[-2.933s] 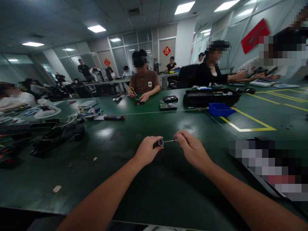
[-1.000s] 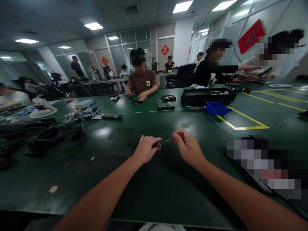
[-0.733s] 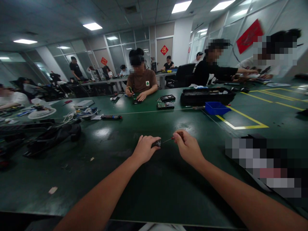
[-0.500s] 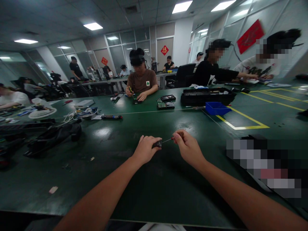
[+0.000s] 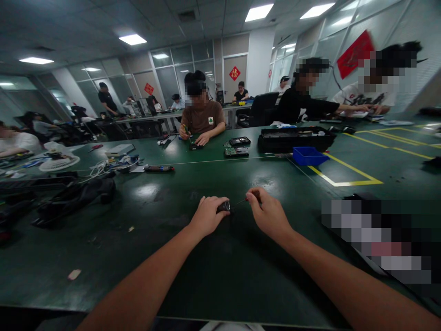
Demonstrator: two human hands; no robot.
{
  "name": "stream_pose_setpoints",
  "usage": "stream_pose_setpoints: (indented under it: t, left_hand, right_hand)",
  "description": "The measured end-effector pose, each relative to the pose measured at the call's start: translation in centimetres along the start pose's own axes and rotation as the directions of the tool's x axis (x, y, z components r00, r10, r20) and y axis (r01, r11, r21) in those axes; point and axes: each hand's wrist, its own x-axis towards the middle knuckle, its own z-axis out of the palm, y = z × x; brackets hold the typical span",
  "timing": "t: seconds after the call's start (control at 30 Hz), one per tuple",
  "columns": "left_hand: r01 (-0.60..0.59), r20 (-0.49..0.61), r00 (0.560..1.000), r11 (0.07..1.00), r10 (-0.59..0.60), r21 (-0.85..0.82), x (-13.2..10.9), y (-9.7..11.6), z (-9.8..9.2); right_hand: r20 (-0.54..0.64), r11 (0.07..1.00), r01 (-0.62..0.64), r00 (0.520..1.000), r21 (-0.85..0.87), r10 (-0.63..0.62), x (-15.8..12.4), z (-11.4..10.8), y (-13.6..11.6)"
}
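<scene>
My left hand (image 5: pixel 207 215) is closed around a small dark cylindrical part (image 5: pixel 223 207), whose round end faces right with a lighter rim. Its exact kind I cannot make out. Pinched in my right hand (image 5: pixel 267 209) is a screwdriver (image 5: pixel 255 195) with a reddish-brown handle. The thin shaft points left toward the round end, and its tip appears a little apart from it. A small dark bit shows just below the cylinder's end, too blurred to name. Both hands are over the green tabletop (image 5: pixel 220 276).
Opened hard drives (image 5: pixel 237 151), a black tray (image 5: pixel 296 140) and a blue bin (image 5: pixel 310 156) stand farther back. A marker-like tool (image 5: pixel 159 168) and cables (image 5: pixel 98 170) lie left, near a black casing (image 5: pixel 76 200). Across the table, a co-worker (image 5: pixel 203 112) handles a small part.
The screwdriver's tip has drawn back from the cylinder, and my right hand has tilted slightly. The cylinder's round end now faces more toward me. The view has shifted slightly.
</scene>
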Motion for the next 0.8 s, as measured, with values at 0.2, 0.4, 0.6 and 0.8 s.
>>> stream_pose_setpoints:
  t: [0.2,0.4,0.6,0.8]
  left_hand:
    - [0.08,-0.095,0.99,0.973,-0.102,-0.214,0.1,0.7,-0.6]
    - [0.138,-0.109,0.977,0.93,-0.185,-0.34,0.0,1.4,-1.3]
    - [0.167,-0.07,0.98,0.967,-0.184,-0.194,0.5,2.2,-2.5]
    - [0.003,0.072,0.997,0.999,-0.005,0.032,1.9,1.5,-1.6]
  right_hand:
    - [-0.05,0.998,-0.039,0.998,0.048,0.041,-0.1,-0.2,-0.2]
    - [-0.057,0.995,-0.028,0.998,0.093,0.033,-0.2,-0.4,-0.4]
    - [-0.06,0.995,-0.025,0.998,0.096,0.031,-0.3,-0.6,-0.6]
    - [-0.071,0.995,0.0,0.997,0.103,0.007,-0.2,-0.6,-0.6]
